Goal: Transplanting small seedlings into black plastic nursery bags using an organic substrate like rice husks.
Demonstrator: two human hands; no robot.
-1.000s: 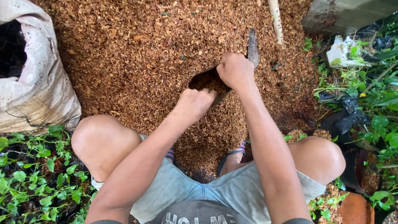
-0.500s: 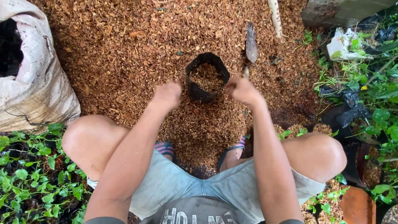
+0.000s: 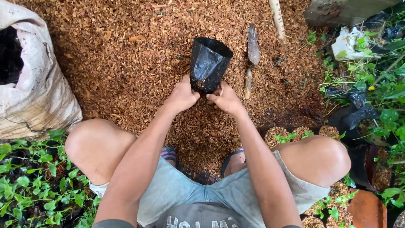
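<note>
A black plastic nursery bag (image 3: 208, 63) stands upright on a wide heap of brown wood shavings (image 3: 126, 55), its open mouth tilted away from me. My left hand (image 3: 183, 95) grips the bag's lower left side. My right hand (image 3: 224, 98) grips its lower right side, and the two hands almost touch at the bag's base. A small hand trowel (image 3: 252, 52) lies on the shavings just right of the bag. I am squatting, with both knees at the sides of the view.
A large white sack (image 3: 36, 80) with dark contents stands at the left. Green seedlings (image 3: 29, 185) in black bags fill the lower left. More filled bags (image 3: 301, 134), plants and black plastic (image 3: 352, 112) crowd the right. A pale stick (image 3: 276, 19) and a concrete block (image 3: 337, 12) lie at the top.
One second ago both hands held the bag low and scooped into the shavings. Half a second ago it stood free, hands apart. Now both hands grip its base and it stands taller.
</note>
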